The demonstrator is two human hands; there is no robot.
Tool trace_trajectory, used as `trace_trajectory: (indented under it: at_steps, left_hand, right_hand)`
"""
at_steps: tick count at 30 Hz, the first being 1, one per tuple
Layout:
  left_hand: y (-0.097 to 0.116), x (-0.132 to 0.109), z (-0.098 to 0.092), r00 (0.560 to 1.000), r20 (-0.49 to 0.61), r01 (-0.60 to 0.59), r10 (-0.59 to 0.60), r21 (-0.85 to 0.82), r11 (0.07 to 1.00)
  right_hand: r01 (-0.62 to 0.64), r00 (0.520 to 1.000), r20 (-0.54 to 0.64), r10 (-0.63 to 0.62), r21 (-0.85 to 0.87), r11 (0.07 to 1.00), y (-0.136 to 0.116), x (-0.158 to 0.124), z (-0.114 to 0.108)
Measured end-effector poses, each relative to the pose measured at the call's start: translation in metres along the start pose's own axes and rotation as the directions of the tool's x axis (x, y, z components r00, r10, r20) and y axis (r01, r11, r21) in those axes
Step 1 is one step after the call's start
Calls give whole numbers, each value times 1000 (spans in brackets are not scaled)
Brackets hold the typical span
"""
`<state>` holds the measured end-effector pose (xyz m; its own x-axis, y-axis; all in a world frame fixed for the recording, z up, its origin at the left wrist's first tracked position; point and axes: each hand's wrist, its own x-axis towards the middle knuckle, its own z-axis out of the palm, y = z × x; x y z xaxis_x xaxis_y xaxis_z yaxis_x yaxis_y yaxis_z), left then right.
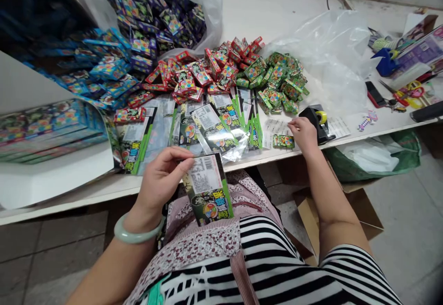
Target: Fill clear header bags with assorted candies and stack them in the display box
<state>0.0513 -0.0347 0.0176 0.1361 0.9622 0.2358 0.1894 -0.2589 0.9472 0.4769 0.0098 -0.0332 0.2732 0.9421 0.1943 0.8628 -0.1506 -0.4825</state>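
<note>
Between thumb and fingers, my left hand pinches the top edge of a printed plastic packet with a black and green front, held over my lap at the table's edge. My right hand has its fingertips pinched together just above a white printed sheet; what they hold, if anything, is too small to make out. A small green candy box lies by the sheet, below those fingertips. Right beside this hand stands a black tape dispenser with a yellow core. More printed packets lie overlapping between my hands.
Heaps of red boxes, green boxes and blue boxes line the table behind the packets. A bag of purple boxes stands behind. An open carton is at left; scissors lie at right.
</note>
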Motion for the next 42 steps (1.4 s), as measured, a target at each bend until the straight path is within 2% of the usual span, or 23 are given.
trace_trajectory:
  at_steps: [4,7,9,11,12,15,17,20,25,29,33,36,37,39,42]
  left_hand:
    - [2,-2,-2,1000,6,-4,4,-4,1000]
    - [5,-3,-4,1000,5,-21,21,-8,1000]
    - [7,-3,-2,999,16,-30,30,-6,1000]
    - [11,-1,3,998,35,-50,50,-6,999]
    - [12,0,7,997,47,-60,61,-7,998]
    - [15,2,18,992,87,-90,90,-6,996]
    - [14,2,22,990,89,-110,109,1,994]
    - [15,-1,20,987,84,-141,140,5,990]
    - [19,-5,10,988,102,-111,114,-41,993]
    - [15,-4,8,987,90,-132,135,-37,991]
    - [8,-5,16,979,12,-203,203,10,979]
    - [5,-7,21,967,-42,-249,251,58,967]
    - [4,-8,21,962,-51,-265,269,69,962]
    - [3,-10,21,954,-62,-289,294,80,954]
    - [7,-9,18,960,-23,-278,280,86,957]
  right_hand:
    - [-5,997,74,6,-6,1000,-7,5,11]
    - [-17,995,100,13,40,999,-8,5,3]
    - [-9,995,95,-6,156,988,-20,1,-12]
    - [39,982,154,-105,379,925,-49,-7,-31]
    - [82,953,217,-213,492,867,-70,-12,-39]
    - [163,786,355,-506,671,723,-145,-28,-54]
    - [188,683,403,-610,709,679,-189,-36,-52]
    - [200,602,461,-652,703,682,-228,-40,-34]
    - [73,548,608,-575,649,757,-238,-36,-8]
    - [83,590,611,-528,604,792,-242,-37,-5]
    - [82,631,606,-485,569,818,-244,-42,-1]
    - [28,652,611,-450,573,819,-241,-43,4]
    - [-11,642,626,-442,584,812,-239,-43,6]
    - [-129,592,677,-437,615,778,-238,-41,10]
    - [-362,478,775,-413,602,712,-239,-42,17]
